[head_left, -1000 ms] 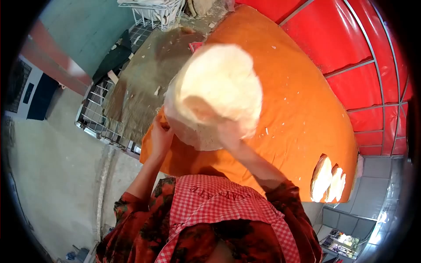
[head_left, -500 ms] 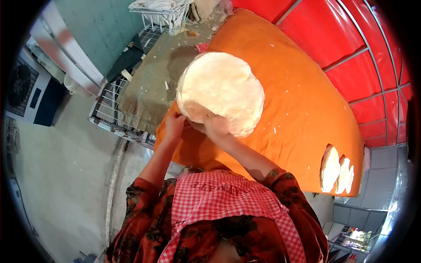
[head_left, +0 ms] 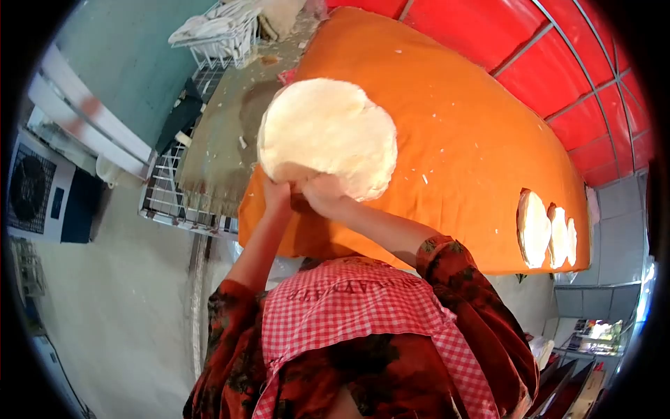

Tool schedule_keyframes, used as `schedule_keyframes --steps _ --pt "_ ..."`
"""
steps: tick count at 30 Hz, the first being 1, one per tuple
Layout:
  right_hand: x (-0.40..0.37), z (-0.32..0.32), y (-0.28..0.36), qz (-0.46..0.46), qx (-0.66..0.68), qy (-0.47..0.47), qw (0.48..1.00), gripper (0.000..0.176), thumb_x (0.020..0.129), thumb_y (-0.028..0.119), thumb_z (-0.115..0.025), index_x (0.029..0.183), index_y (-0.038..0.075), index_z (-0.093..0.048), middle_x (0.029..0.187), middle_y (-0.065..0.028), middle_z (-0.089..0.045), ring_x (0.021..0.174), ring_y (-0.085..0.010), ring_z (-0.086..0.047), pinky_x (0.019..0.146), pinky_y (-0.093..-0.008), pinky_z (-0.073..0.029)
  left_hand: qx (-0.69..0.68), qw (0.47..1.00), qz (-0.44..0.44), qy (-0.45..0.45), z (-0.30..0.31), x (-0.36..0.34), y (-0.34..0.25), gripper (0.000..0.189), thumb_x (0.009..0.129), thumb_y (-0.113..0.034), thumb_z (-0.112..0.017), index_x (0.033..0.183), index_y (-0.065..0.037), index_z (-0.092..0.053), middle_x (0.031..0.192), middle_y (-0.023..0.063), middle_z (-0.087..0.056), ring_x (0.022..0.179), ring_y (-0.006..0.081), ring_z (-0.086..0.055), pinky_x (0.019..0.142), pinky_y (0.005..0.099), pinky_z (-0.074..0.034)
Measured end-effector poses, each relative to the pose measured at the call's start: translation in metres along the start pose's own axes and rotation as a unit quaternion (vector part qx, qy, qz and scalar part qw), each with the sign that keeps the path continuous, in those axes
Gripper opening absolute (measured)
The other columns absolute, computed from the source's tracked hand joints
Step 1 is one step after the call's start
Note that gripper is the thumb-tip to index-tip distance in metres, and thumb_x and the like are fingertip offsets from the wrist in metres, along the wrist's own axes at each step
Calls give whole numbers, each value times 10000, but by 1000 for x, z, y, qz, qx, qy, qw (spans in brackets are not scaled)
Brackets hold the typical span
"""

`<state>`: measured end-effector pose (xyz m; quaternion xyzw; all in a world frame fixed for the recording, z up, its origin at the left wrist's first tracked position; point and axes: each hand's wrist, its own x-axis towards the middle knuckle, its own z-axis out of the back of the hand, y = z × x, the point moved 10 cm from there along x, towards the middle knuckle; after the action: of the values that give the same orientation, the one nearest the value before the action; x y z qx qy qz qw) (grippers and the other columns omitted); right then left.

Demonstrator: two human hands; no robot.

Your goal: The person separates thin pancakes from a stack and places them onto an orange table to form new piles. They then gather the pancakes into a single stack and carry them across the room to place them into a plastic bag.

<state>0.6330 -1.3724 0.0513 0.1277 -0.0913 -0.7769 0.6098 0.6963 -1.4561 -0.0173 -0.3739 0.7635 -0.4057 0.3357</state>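
Observation:
A large, pale round flatbread (head_left: 328, 133) lies over the orange cloth (head_left: 447, 160) in the middle of the view, its right edge uneven and seemingly layered. My left hand (head_left: 278, 190) grips its near edge on the left, fingers partly hidden beneath the bread. Close beside it, my right hand (head_left: 324, 193) is closed on the same near edge, the fingers curled in toward the left hand. Both thumbs sit near each other at the rim, and shadow falls over that part of the bread.
Several smaller pale flatbreads (head_left: 534, 228) stand at the cloth's right end. A white wire basket (head_left: 223, 42) with cloths sits at the back left, beside a stained board (head_left: 223, 140) on a wire rack (head_left: 167, 174). Red padded panels (head_left: 467, 35) line the far side.
The camera view has shifted, so the bread and hands appear slightly farther left and higher. Both hands stay at the near edge, with the right hand drawn in closer to the left.

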Motion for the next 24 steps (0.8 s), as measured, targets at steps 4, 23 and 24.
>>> schedule_keyframes --steps 4,23,24 --pt "-47 1 22 57 -18 81 995 274 874 212 -554 1004 -2 -665 1003 -225 -662 937 -390 -633 808 -446 -521 99 993 62 26 19 -67 1 483 728 32 -536 1210 8 -534 1055 101 -634 897 222 -644 734 323 -544" --pt "-38 27 -276 -222 37 -54 973 625 945 431 -446 1413 29 -345 1250 -246 -568 1154 -384 -552 950 -476 -450 7 992 123 -3 39 -101 8 572 778 48 -525 1339 -43 -456 1259 116 -565 1128 281 -581 915 395 -519" --pt "-33 32 -278 -228 64 -26 971 655 938 450 -452 1419 21 -333 1274 -251 -549 1176 -386 -537 962 -473 -444 5 992 124 2 35 -100 6 573 773 49 -529 1335 -38 -459 1252 118 -569 1123 281 -584 915 394 -519"
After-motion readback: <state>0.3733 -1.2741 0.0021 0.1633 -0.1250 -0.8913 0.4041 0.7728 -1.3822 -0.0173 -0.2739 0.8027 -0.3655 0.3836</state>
